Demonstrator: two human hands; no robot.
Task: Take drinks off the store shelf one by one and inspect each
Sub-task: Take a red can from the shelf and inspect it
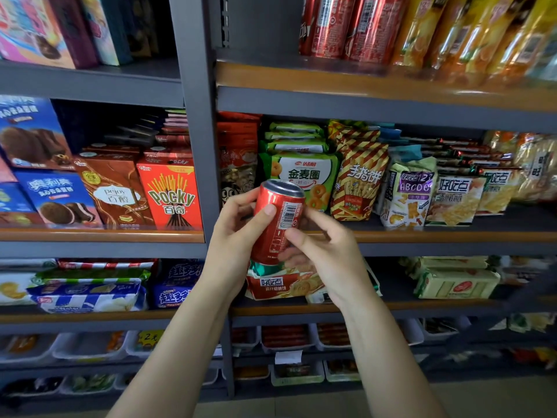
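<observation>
The red can's [278, 220] brand face was turned away, and the right hand [324, 260] hid its lower edge. The top-shelf red cans [346, 25] were cut off by the upper edge. The bottom bins [289, 339] were blurred, perhaps holding sausages.

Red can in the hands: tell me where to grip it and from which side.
Grip the red can around its mid-body from the left, as the left hand does, thumb across the front. It tilts slightly, top end away; the right hand holds its lower part, leaving the barcode visible.
</observation>
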